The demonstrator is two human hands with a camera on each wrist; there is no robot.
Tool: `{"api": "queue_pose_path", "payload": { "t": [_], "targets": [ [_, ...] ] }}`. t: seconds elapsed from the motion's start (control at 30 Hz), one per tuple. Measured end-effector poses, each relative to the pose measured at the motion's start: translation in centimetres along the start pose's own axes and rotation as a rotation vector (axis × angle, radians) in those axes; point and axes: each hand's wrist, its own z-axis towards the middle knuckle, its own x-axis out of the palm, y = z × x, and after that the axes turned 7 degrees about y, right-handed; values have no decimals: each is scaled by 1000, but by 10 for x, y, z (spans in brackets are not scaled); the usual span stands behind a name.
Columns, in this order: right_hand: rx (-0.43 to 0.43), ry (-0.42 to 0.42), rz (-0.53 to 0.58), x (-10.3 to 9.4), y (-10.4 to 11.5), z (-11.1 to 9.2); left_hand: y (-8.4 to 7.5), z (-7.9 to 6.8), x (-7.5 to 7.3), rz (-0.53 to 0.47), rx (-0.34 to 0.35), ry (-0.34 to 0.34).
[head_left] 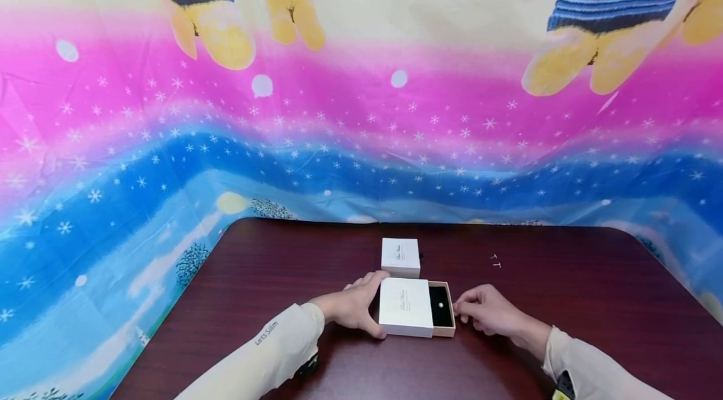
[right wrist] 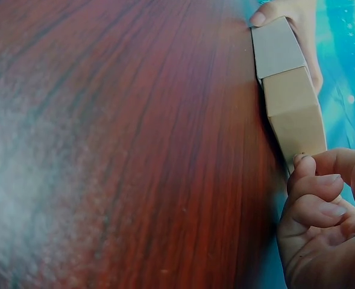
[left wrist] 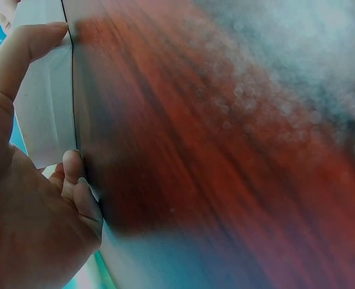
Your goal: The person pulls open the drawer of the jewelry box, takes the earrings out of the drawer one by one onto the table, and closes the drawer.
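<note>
A white slide-out jewelry box (head_left: 403,307) lies on the table, its tan drawer (head_left: 444,332) pulled partway out to the right. Black padding (head_left: 438,317) lines the drawer, with a small pearl-like bead (head_left: 440,304) on it. My left hand (head_left: 353,307) holds the white sleeve at its left end, thumb at the near corner and fingers at the far one. At the drawer's outer end, my right hand (head_left: 488,310) pinches a small pull tab between thumb and index finger, the other fingers curled. In the right wrist view the tan drawer wall (right wrist: 295,111) shows beyond these fingertips.
Just behind stands a second, smaller white box (head_left: 400,253) with a dark tab on its right side. Two tiny white pieces (head_left: 496,264) lie farther right on the dark red-brown table (head_left: 305,249). A patterned cloth (head_left: 350,155) hangs along the table's back edge.
</note>
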Motion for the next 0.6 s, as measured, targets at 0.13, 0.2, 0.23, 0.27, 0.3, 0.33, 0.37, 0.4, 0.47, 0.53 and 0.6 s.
{"api": "queue_pose_path", "payload": {
  "t": [0.13, 0.2, 0.23, 0.27, 0.3, 0.33, 0.37, 0.4, 0.47, 0.53, 0.6],
  "targets": [
    [3, 1, 5, -1, 0, -2, 0, 0, 0, -1, -1, -2],
    [2, 1, 9, -1, 0, -2, -1, 0, 0, -2, -2, -2],
    [2, 1, 10, -2, 1, -3, -1, 0, 0, -1, -3, -2],
    [2, 1, 11, -2, 1, -3, -1, 0, 0, 1, -3, -3],
    [2, 1, 12, -2, 1, -3, -1, 0, 0, 3, -3, -4],
    [1, 1, 11, -2, 1, -4, 0, 0, 0, 4, -3, -4],
    [1, 1, 13, -2, 1, -4, 0, 0, 0, 6, -3, -5],
    [1, 1, 13, -3, 1, -4, 0, 0, 0, 6, -3, -5],
    [3, 1, 13, -3, 0, -5, -1, 0, 0, 7, -4, -6],
    [5, 0, 13, -3, 0, -5, -1, 0, 0, 6, -5, -6],
    [8, -4, 11, -4, 0, -6, -1, 0, 0, 4, -4, -6]
  ]
}}
